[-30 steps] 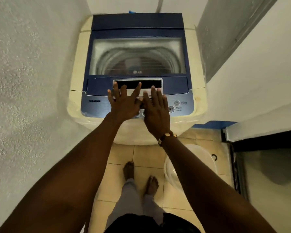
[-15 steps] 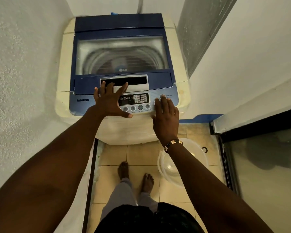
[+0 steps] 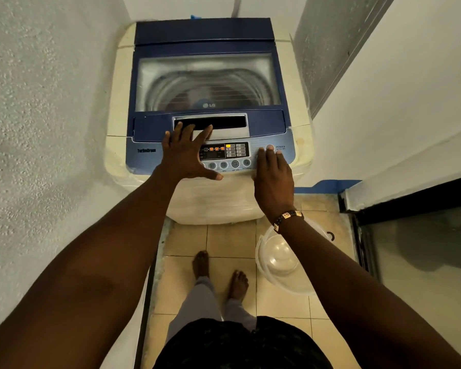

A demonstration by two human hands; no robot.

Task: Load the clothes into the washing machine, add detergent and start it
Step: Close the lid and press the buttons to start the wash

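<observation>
A top-loading washing machine (image 3: 123, 97) with a cream body stands against the far wall. Its blue lid (image 3: 205, 35) is closed, and through the lid's window the drum shows dimly. The control panel (image 3: 237, 150) at the front has lit orange indicators. My left hand (image 3: 184, 155) lies flat, fingers spread, over the panel's left side and the lid handle. My right hand (image 3: 273, 177) rests on the panel's right end, fingertips just below the round power button (image 3: 270, 147). Neither hand holds anything.
A clear plastic basin (image 3: 280, 259) sits on the tiled floor to the right of my bare feet (image 3: 218, 272). Rough white walls close in on the left and right. A dark-framed glass door (image 3: 423, 257) stands at the lower right.
My right hand slid right from the panel's middle to the power button end. My left hand moved a little left. The display's orange lights now show.
</observation>
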